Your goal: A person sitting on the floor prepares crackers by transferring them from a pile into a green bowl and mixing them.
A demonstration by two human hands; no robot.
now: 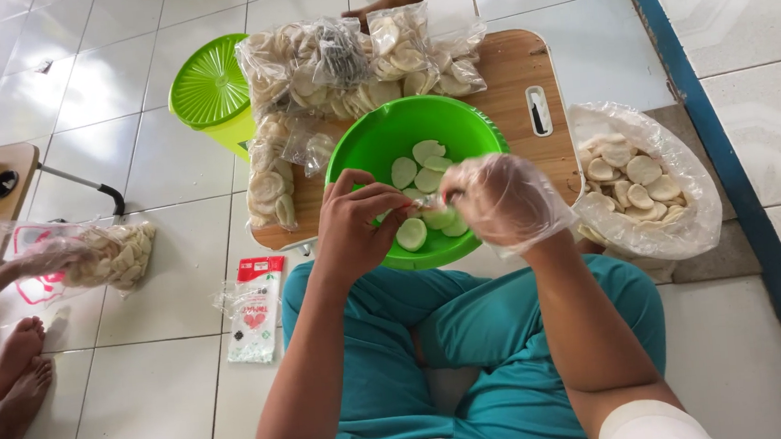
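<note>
Hovering over the near rim of a green plastic bowl (375, 142) at the centre of the frame, both hands are held close together. The left hand (359, 227) is bare, its fingers curled inward and pressed near one another, the fingertips meeting those of the right hand. The right hand (501, 201) is covered by a thin clear plastic glove, its fingers bent and drawn together; what is pinched between the two hands cannot be told. Pale round crackers (423, 166) are seen lying in the bowl, just beneath the fingertips. The bowl is set on a low wooden table (527, 60). Filled clear bags of crackers (341, 65) are piled at the table's upper left, and an open bag of crackers (643, 181) is seen right of the bowl.
</note>
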